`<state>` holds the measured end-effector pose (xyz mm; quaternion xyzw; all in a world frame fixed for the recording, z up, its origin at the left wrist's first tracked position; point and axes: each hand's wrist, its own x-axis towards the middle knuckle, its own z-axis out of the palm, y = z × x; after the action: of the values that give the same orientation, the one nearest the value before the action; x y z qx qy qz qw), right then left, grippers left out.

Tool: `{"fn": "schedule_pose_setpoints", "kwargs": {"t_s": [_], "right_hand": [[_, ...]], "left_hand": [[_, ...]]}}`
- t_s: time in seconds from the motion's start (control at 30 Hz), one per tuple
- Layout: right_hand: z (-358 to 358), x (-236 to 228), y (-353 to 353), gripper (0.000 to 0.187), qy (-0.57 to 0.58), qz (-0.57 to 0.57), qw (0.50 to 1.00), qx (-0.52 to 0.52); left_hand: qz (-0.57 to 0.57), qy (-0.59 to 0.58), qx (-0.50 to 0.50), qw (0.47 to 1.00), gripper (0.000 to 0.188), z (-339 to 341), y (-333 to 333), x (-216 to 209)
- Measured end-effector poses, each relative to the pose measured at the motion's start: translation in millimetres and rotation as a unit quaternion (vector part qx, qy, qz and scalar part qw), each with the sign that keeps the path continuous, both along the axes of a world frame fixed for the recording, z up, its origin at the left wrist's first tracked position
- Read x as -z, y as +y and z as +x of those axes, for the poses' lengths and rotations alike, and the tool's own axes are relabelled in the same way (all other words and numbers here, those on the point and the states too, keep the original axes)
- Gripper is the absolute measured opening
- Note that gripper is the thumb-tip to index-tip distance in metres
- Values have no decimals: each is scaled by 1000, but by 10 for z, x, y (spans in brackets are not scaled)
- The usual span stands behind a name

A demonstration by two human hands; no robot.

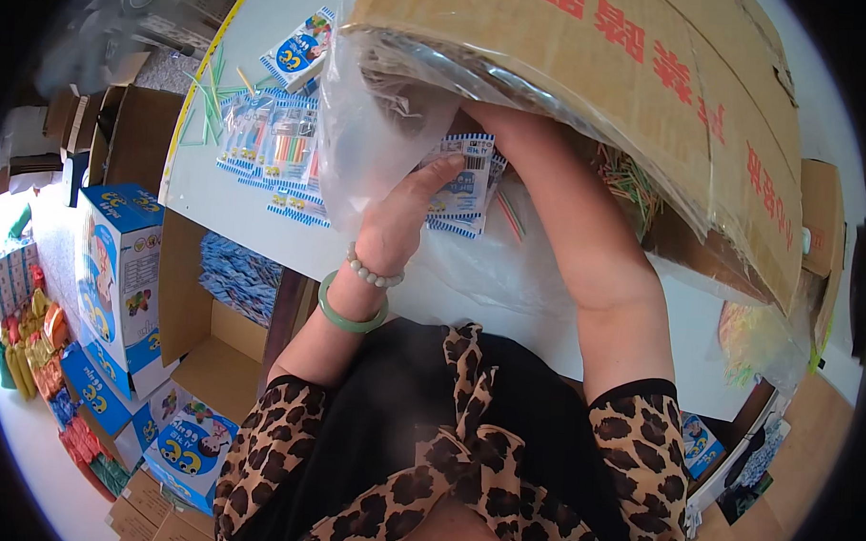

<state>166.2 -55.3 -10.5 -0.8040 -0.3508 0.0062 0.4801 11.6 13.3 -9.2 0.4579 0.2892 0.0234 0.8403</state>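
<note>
Here my left hand (401, 217) pinches a blue-edged packet (462, 181); my right hand, probably inside the far carton (649, 97), is hidden, so its grip I cannot tell.

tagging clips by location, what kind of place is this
Likely a small packing workshop or stockroom: a big cardboard box of loose coloured sticks, filled packets laid on the white table, and printed cartons stacked on the floor.

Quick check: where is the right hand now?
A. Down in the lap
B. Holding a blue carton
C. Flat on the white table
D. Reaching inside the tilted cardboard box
D: the right forearm runs up under the cardboard box flap, hiding the hand.
</note>
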Motion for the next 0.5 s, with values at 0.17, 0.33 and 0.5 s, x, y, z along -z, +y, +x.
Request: {"fn": "schedule_pose_setpoints", "kwargs": {"t_s": [0.17, 0.33, 0.5], "right_hand": [[427, 383, -188, 44, -151, -52, 987, 27], [426, 553, -935, 41, -202, -197, 948, 145], [217, 1423, -1793, 35, -286, -392, 867, 114]], "left_hand": [[22, 14, 22, 999, 19, 1, -24, -20], [-6, 16, 31, 999, 19, -48, -2, 18], [143, -28, 122, 982, 16, 80, -282, -76]]}}
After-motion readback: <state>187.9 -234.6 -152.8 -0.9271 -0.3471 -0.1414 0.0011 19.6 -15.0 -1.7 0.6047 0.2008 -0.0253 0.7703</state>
